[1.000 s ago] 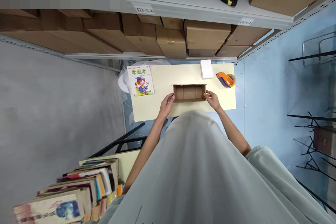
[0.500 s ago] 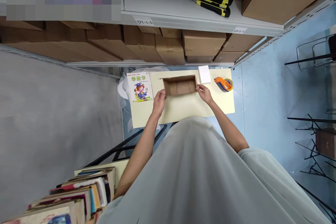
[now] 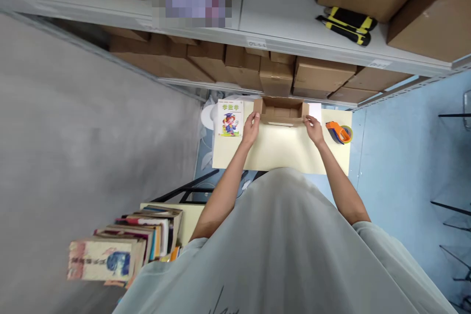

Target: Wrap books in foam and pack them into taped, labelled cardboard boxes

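Note:
An open-topped brown cardboard box (image 3: 282, 120) is held between my two hands over the far part of the pale yellow table (image 3: 279, 152). My left hand (image 3: 250, 129) grips its left end, thumb towards the top edge. At the right end, the fingers of my right hand (image 3: 313, 130) pinch the edge. No contents show in the part of the inside I can see. A picture book (image 3: 230, 117) with a cartoon child on its cover lies left of the box. On the right, the box partly hides a white rectangular item (image 3: 315, 112).
An orange tape dispenser (image 3: 338, 132) lies near the table's right edge. Behind the table stands a metal shelf (image 3: 279, 49) full of cardboard boxes, with black-and-yellow utility knives (image 3: 348, 27) on it. Stacked books (image 3: 128, 240) stand at lower left, beside a grey wall (image 3: 91, 147).
The view has swung left, so everything sits further right. Both hands have shifted the box back and slightly left, tipping it so its front side shows. It now overlaps the white item.

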`<state>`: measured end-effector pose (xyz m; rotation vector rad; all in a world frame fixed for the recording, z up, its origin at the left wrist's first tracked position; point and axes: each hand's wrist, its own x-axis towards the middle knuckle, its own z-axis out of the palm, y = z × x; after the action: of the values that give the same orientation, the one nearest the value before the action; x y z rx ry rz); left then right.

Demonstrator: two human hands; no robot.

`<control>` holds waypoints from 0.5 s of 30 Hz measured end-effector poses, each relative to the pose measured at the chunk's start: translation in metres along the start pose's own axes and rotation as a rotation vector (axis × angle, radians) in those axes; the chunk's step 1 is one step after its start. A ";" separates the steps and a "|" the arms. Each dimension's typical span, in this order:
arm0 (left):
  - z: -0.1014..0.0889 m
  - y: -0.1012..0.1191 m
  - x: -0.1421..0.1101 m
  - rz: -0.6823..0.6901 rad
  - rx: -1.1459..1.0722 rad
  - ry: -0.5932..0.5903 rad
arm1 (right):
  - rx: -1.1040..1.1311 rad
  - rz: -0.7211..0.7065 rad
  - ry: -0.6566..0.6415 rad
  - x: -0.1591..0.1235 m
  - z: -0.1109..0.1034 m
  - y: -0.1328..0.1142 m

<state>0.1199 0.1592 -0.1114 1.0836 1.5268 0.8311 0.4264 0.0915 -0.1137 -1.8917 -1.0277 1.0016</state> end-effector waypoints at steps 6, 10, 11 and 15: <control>-0.050 -0.024 -0.032 0.003 0.027 0.098 | -0.115 -0.233 0.222 -0.045 -0.014 -0.037; -0.091 -0.056 -0.046 -0.096 0.003 0.188 | -0.105 -0.265 0.024 -0.085 0.020 -0.064; -0.101 -0.064 -0.048 -0.118 -0.005 0.211 | -0.081 -0.241 -0.074 -0.092 0.035 -0.066; -0.136 -0.092 -0.037 -0.188 -0.018 0.298 | -0.017 -0.109 -0.376 -0.100 0.112 -0.059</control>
<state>-0.0305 0.0958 -0.1526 0.8131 1.8342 0.9020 0.2738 0.0533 -0.0815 -1.6747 -1.3407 1.3168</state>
